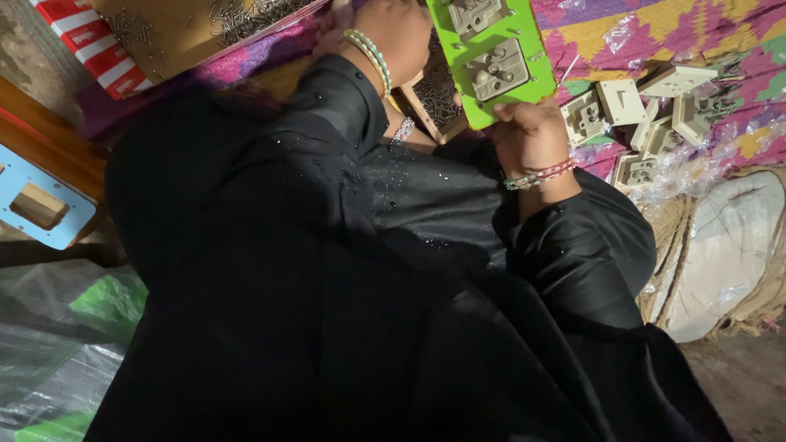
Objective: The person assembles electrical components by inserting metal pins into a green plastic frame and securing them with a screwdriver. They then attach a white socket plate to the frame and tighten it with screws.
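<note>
We have a single head-worn view (no second view), tilted, looking steeply down and close over the black-sleeved arms (344,245).

A flat bright green plastic board (491,61) with squared corners lies tilted across the top middle of the view, its upper end cut off by the frame edge. Two beige square plastic socket parts (496,70) sit seated in it, one above the other, each showing round holes and small metal contacts on the upturned face. The lower one is whole in view; the upper one is partly cut off. The board's lower edge rests against a hand, above a black-clad lap and beside a bright patterned cloth.
</note>
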